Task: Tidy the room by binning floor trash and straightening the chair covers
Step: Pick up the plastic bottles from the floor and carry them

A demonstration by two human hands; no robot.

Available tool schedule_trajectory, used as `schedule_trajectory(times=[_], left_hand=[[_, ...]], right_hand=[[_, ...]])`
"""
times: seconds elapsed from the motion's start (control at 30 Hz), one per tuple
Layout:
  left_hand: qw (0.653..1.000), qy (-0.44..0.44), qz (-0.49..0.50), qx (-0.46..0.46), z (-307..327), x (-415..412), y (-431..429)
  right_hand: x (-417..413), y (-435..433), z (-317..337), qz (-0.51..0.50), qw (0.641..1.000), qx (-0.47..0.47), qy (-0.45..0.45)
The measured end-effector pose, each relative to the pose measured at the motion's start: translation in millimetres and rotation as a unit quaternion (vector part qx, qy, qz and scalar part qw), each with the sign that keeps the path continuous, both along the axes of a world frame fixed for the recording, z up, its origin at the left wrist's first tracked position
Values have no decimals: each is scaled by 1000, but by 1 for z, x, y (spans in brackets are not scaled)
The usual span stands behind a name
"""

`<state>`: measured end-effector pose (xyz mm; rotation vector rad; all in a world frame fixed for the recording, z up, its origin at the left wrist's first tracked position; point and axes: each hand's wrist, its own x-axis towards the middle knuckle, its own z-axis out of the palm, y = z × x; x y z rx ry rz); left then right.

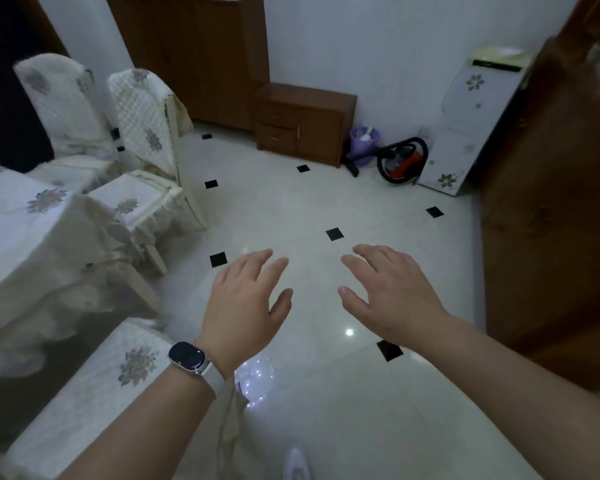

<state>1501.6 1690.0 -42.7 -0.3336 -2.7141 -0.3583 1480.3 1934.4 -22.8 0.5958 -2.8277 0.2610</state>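
The tiled floor (291, 209) is bordered at ten o'clock by chair covers (142, 126). The left hand (243, 299) and right hand (392, 296) are held apart at six o'clock, fingers spread. A purple bin (364, 143) is set at one o'clock.

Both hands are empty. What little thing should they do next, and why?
Probably lower the left hand to the nearest cream flower-patterned fabric chair cover and grip its edge. Both it and the right hand are open, holding nothing; that cover lies just beside the left forearm, and its beige ties dangle loose.
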Motion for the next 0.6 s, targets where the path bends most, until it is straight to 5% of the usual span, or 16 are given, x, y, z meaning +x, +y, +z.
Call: schedule_trajectory(times=[0.6], left_hand=[[999, -30, -30, -9, -12, -243, 11]], right_hand=[[-236, 10, -14, -10, 1000, -21, 6]])
